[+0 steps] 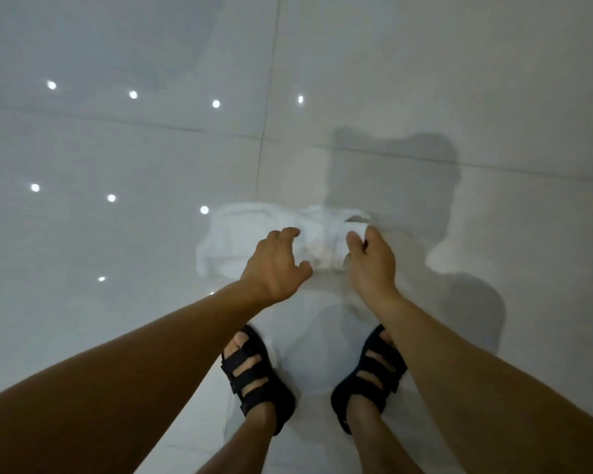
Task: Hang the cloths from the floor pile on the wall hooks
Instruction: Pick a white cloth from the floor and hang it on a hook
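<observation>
1. Right hand [370, 265]: thumb and curled fingers pinch a raised fold at the right end of the cloths [233, 234]. The forearm is bare.
2. Left hand [274, 268]: fingers spread and bent like a claw over the middle of the pile, thumb held apart. It grips nothing; whether the fingertips touch the fabric cannot be told.
3. Cloths: white, crumpled in a low pile on the floor [117, 148], directly ahead of the feet and under both hands. The left part lies flat and the right part is bunched up.
4. Floor: large glossy pale tiles with thin dark joints [271, 97]. Small round light spots [216, 104] reflect in rows across the left half.
5. A grey shadow [408, 186] falls on the tiles beyond and to the right of the pile.
6. Left sandal [254, 378] and right sandal [370, 378]: black, strapped, set apart on the tiles just short of the pile.
7. A pale patch lies between the sandals; whether it is cloth or reflection cannot be told.
</observation>
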`<state>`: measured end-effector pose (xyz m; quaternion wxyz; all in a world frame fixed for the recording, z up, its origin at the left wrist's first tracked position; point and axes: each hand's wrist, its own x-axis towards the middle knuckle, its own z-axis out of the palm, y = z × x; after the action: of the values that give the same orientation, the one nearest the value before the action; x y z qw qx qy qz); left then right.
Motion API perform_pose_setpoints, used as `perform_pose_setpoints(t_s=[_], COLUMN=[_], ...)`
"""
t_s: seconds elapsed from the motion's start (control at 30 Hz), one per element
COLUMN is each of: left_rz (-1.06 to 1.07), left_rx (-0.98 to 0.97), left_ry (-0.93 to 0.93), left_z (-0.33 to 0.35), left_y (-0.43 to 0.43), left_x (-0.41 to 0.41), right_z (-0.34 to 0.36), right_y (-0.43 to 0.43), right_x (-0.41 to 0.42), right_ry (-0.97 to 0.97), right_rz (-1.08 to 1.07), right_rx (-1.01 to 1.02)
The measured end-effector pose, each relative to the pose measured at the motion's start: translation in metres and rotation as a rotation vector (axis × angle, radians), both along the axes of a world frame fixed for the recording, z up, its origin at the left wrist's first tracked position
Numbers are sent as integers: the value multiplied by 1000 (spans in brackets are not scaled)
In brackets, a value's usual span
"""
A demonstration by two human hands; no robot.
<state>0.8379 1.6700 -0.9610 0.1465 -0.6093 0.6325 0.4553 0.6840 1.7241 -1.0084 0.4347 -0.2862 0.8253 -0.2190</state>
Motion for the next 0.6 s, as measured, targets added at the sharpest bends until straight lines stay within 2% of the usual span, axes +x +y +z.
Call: perform_pose_setpoints(t_s=[0.13,0.27,0.4,0.5,0.6], left_rz=[-113,-371,-620,-570,-640], left_rx=[-133,-277,-355,-381,-363], left_ry=[109,160,245,399,490], left_z=[133,270,397,473,549], left_y=[-43,-74,-79,-73,-59], left_x=[-37,-80,-132,-180,-240], right_z=[135,285,434,516,596], right_y=[-27,-37,-30,-16,12], right_x=[-25,-73,-128,-170,-217], right_ry=[-19,-2,41,88,166], right_rz=[142,259,200,139,-23], right_rx=[-192,-343,-441,-495,-568])
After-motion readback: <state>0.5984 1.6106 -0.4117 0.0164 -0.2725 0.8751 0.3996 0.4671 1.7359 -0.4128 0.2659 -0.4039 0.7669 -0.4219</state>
